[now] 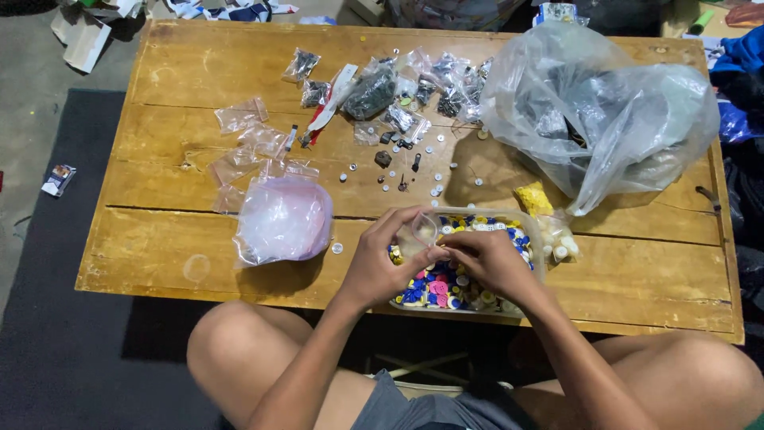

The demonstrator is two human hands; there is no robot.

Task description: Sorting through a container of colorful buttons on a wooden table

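- Wooden table, yellowed and scuffed, carries everything listed.
- Large clear plastic bag lies at the far right corner.
- Pink-tinted bag sits left of the hands.
- Clear tray of coloured buttons rests at the near edge, beneath both hands.
- Left hand and right hand meet above the tray, fingers pinched on one small clear pouch.
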